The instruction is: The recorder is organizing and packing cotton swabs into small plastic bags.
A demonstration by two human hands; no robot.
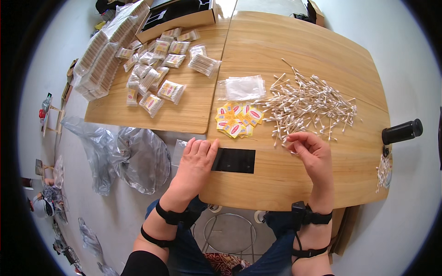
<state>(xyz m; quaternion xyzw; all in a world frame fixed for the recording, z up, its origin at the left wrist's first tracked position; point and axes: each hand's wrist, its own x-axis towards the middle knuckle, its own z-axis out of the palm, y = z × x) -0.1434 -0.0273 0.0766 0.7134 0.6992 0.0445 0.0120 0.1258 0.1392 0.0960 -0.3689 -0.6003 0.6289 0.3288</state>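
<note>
My left hand [197,161] lies flat with its fingers together over the left end of a black rectangular plate [237,161]. A clear plastic bag [178,152] sticks out past its fingers, over the table's edge. My right hand [313,154] is at the near edge of a loose pile of cotton swabs [308,101], thumb and fingers pinched together. A white swab tip shows just below the thumb; the fingers hide most of what they hold. Beyond the plate are a heap of yellow and white printed cards [237,120] and a stack of clear bags [244,87].
Filled swab packets [171,92] lie scattered at the left, beside a large wrapped stack of packets [103,55] and an open box [179,18]. A black cylinder [403,132] is at the right edge. Grey plastic bags [138,158] hang below the left table.
</note>
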